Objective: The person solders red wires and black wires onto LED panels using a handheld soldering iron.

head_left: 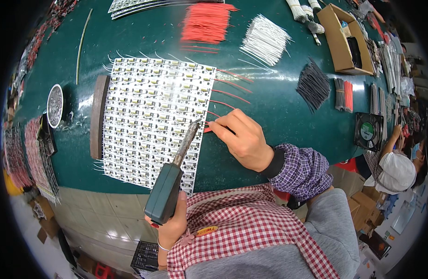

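A large white panel of circuit boards [151,109], covered in rows of small components, lies flat on the green table. My left hand [173,227] is wrapped round the dark green handle of a soldering iron [163,193]. The iron's tip points at the panel's right edge. Beside that tip, my right hand [244,138] pinches short red wires [207,129] by the edge; how many it holds is hard to make out. Farther up, several red wires [232,88] stick out from the same edge. White wires project from the panel's far and left edges.
Along the panel's left side lies a dark bar [99,117], with a white bowl [55,106] beyond it. Bundles of red wires [208,23], white wires [266,39] and black wires [313,86] lie farther back. A cardboard box [340,44] and a fan [367,132] stand at right.
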Available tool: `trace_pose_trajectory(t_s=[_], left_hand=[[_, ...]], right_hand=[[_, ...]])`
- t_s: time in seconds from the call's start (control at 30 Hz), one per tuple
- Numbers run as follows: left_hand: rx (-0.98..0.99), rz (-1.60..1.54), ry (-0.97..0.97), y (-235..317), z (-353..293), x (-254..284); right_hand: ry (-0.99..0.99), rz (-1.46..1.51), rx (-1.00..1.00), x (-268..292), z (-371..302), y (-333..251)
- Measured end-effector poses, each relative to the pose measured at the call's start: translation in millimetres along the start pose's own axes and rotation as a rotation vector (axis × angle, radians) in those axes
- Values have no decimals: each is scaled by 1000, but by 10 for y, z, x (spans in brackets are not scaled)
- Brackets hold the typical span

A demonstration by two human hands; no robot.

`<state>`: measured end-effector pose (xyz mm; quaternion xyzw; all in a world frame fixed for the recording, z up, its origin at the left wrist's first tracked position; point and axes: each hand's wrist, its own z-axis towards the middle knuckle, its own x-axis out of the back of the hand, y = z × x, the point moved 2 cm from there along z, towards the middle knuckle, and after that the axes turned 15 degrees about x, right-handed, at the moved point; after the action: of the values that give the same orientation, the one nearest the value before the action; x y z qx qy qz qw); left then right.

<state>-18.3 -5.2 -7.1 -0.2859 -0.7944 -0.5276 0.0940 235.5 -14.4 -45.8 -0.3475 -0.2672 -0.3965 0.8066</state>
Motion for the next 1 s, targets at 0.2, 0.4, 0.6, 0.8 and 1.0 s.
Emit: trace_pose_trajectory(t_s=[0.2, 0.4, 0.6, 0.8, 1.0], left_hand=[[34, 45, 1, 14, 21, -33], [-61, 12, 40, 189, 78, -86], [-81, 114, 14, -23, -16, -40], [-59, -72, 12, -166, -65, -27], [-105, -44, 21, -131, -79, -34]], right_hand=[[-49, -32, 33, 3, -1, -2], [-40, -20, 14, -5, -4, 1], [-50, -42, 27, 0, 9, -4], [-44, -47, 30, 2, 6, -6], [-50, -44, 31, -9, 6, -5]])
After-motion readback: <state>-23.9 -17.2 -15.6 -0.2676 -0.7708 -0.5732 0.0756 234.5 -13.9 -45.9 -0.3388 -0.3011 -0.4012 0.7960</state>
